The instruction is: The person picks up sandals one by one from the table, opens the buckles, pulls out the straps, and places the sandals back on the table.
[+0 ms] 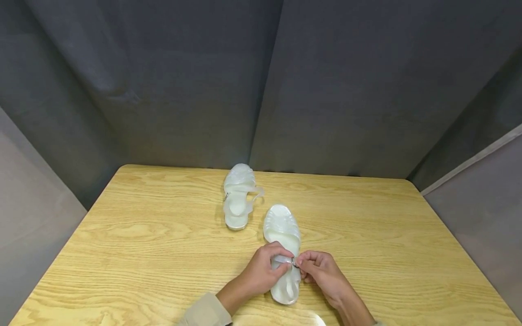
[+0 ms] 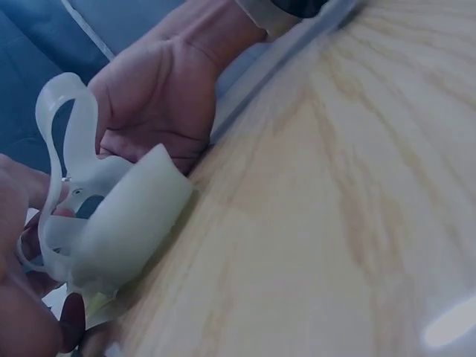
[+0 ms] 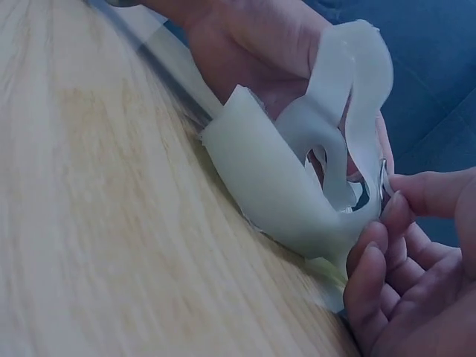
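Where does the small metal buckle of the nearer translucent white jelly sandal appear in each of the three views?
Head: the small metal buckle is low and right of centre, between the left hand and right hand.
Left wrist: not clearly visible; only the nearer translucent white jelly sandal shows, at the left.
Right wrist: at the right edge, beside the fingertips.
Shared landmark: the light wooden table.

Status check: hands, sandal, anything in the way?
Left hand grips the near sandal's ankle strap. Right hand pinches the buckle. Second sandal lies apart, farther back on the table; nothing obstructing.
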The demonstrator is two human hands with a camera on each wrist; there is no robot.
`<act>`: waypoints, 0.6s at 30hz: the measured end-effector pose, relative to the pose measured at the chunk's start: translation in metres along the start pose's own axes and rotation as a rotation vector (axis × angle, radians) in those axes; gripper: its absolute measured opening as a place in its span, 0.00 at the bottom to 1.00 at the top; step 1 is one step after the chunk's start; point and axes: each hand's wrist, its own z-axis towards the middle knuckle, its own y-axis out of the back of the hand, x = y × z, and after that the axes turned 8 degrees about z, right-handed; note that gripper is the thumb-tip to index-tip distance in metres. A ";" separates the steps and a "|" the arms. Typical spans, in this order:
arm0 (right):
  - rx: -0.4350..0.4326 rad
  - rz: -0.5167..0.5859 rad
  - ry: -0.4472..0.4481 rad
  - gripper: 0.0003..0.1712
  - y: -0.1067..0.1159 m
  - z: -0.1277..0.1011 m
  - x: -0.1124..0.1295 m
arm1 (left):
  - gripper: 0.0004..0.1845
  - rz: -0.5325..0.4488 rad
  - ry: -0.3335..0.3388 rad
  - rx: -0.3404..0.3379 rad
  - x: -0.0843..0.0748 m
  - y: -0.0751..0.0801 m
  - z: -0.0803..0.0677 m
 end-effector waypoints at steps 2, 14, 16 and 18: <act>-0.009 0.001 -0.003 0.08 0.000 0.000 0.000 | 0.08 0.000 -0.002 0.005 0.000 0.000 0.000; 0.147 0.104 -0.025 0.07 0.016 -0.003 0.001 | 0.08 -0.026 -0.005 0.008 -0.002 0.004 -0.003; 0.155 0.105 -0.021 0.07 0.017 -0.003 0.001 | 0.08 -0.035 -0.003 0.011 -0.003 0.005 -0.004; 0.148 0.097 -0.014 0.07 0.015 -0.002 0.001 | 0.08 -0.041 0.002 0.014 -0.003 0.005 -0.003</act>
